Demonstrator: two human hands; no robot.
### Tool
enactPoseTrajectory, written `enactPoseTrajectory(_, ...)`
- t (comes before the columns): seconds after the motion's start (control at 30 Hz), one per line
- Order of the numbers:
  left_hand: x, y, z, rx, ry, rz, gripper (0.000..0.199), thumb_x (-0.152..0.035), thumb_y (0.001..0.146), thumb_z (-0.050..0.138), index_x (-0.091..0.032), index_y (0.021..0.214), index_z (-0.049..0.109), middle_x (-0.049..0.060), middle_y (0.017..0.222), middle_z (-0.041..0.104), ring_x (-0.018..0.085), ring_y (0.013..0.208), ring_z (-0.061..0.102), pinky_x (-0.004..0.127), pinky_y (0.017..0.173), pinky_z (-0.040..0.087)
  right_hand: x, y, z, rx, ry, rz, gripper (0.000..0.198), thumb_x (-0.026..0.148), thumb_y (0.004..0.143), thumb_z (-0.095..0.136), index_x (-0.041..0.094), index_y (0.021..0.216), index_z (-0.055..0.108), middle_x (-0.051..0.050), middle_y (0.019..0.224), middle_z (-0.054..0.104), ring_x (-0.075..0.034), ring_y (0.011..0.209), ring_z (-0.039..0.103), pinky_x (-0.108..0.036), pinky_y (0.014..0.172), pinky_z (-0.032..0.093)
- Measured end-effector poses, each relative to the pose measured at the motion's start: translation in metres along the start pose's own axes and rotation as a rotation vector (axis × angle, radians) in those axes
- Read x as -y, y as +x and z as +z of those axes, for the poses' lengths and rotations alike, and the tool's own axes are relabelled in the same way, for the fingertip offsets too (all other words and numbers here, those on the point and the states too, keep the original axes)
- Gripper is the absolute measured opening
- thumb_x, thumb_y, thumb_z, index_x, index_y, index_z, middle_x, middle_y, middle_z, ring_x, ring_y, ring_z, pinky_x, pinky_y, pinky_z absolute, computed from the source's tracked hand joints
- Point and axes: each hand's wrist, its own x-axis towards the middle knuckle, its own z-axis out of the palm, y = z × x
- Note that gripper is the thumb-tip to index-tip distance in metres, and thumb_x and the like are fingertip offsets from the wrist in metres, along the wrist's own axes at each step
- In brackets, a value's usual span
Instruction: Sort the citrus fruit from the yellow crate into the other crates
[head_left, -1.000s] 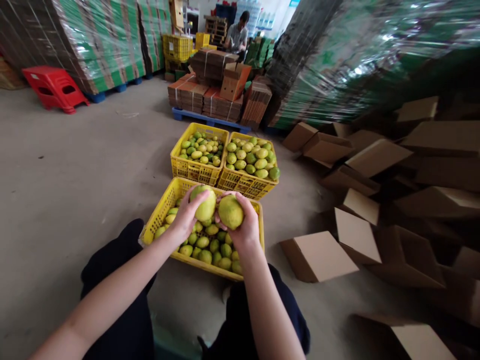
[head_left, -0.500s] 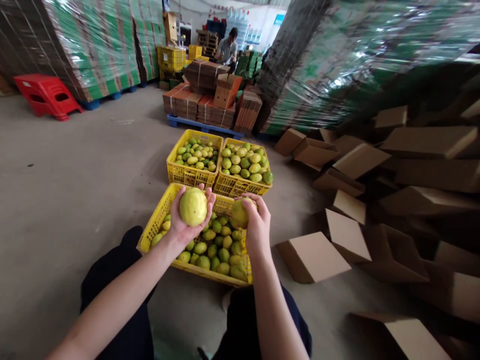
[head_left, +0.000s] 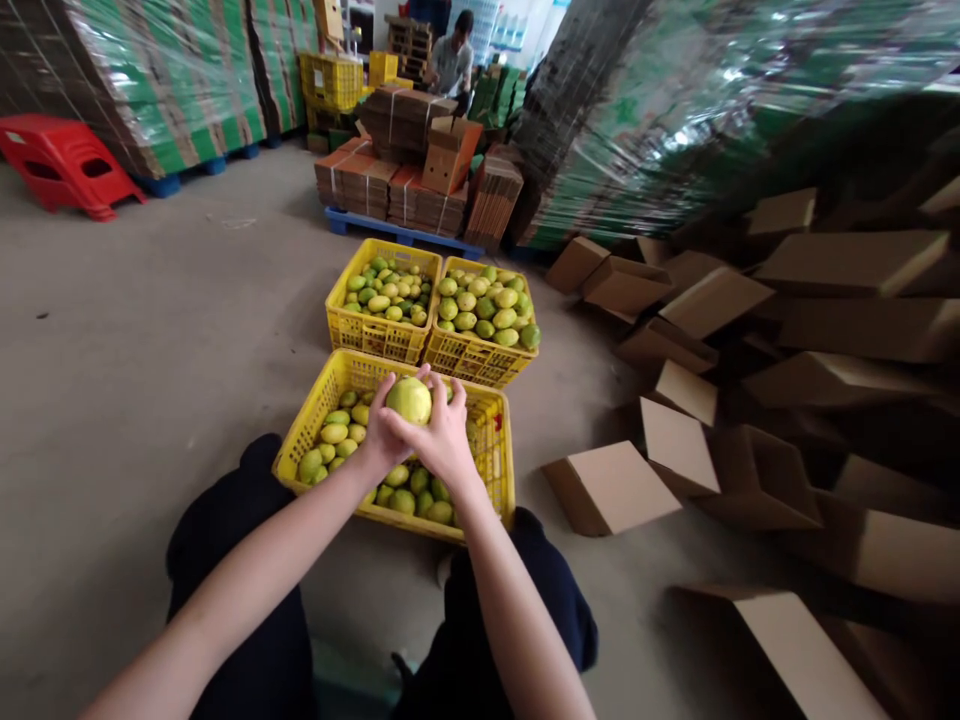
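Observation:
Over the near yellow crate, my left hand is closed round a large yellow-green lemon. My right hand meets it from the other side, its thumb lying along the lower front of the same fruit and its fingers curled. A bit of green shows between the right fingers; whether it is a second lemon in that hand or one lying behind, I cannot tell. Below, many green and yellow lemons fill the left and middle of the crate, partly hidden by my hands and forearms.
Two more yellow crates of lemons, one at left and one at right, stand just beyond. Cardboard boxes lie heaped at right. Farther off are flattened cartons on a blue pallet, a red stool and a seated person.
My hands have come together: the right hand moved left from over the crate's right side, where it held another lemon, to the lemon in my left hand. The view has tipped down slightly.

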Motion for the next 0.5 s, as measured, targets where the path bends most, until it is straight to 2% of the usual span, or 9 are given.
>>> enactPoseTrajectory(0.07, 0.002, -0.001, -0.005, -0.022, 0.013, -0.016, 0.071, -0.067, 0.087, 0.057, -0.022, 0.142, 0.058, 0.009, 0.132, 0.068, 0.032, 0.127, 0.061, 0.045, 0.106, 0.048, -0.002, -0.004, 0.002, 0.011, -0.045, -0.035, 0.085, 0.055, 0.059, 0.088, 0.019, 0.131, 0.058, -0.023, 0.146, 0.042, -0.048, 0.141, 0.040, -0.066, 0.111, 0.040)
enactPoseTrajectory(0.17, -0.001, -0.007, -0.008, -0.017, 0.030, -0.047, 0.079, -0.078, 0.086, 0.052, -0.022, 0.141, 0.059, 0.010, 0.134, 0.067, 0.032, 0.129, 0.060, 0.044, 0.107, 0.049, 0.003, -0.012, 0.002, -0.017, -0.055, -0.088, 0.072, 0.047, 0.055, 0.091, 0.018, 0.117, 0.066, -0.022, 0.140, 0.047, -0.046, 0.132, 0.049, -0.063, 0.110, 0.043)
enactPoseTrajectory(0.3, -0.013, -0.014, -0.009, 0.039, 0.013, -0.091, 0.088, -0.086, 0.085, 0.042, -0.017, 0.136, 0.063, 0.012, 0.133, 0.068, 0.035, 0.130, 0.059, 0.046, 0.109, 0.049, 0.009, -0.017, -0.003, 0.004, -0.007, -0.262, 0.070, 0.042, 0.051, 0.092, 0.018, 0.112, 0.068, -0.022, 0.145, 0.044, -0.044, 0.139, 0.043, -0.060, 0.115, 0.040)
enactPoseTrajectory(0.4, -0.019, -0.014, -0.009, 0.056, 0.015, -0.131, 0.076, -0.077, 0.090, 0.045, -0.016, 0.130, 0.067, 0.013, 0.131, 0.069, 0.035, 0.129, 0.061, 0.044, 0.111, 0.048, 0.009, -0.015, -0.008, 0.074, 0.045, -0.339, 0.072, 0.045, 0.051, 0.092, 0.019, 0.113, 0.069, -0.022, 0.153, 0.039, -0.045, 0.145, 0.038, -0.060, 0.117, 0.038)
enactPoseTrajectory(0.5, -0.015, -0.013, -0.011, -0.019, 0.022, -0.054, 0.056, -0.062, 0.093, 0.055, -0.016, 0.121, 0.070, 0.012, 0.126, 0.071, 0.033, 0.127, 0.063, 0.042, 0.110, 0.049, 0.007, -0.011, -0.011, 0.170, 0.096, -0.363, 0.070, 0.043, 0.054, 0.091, 0.019, 0.116, 0.068, -0.023, 0.155, 0.042, -0.045, 0.147, 0.038, -0.061, 0.118, 0.035)
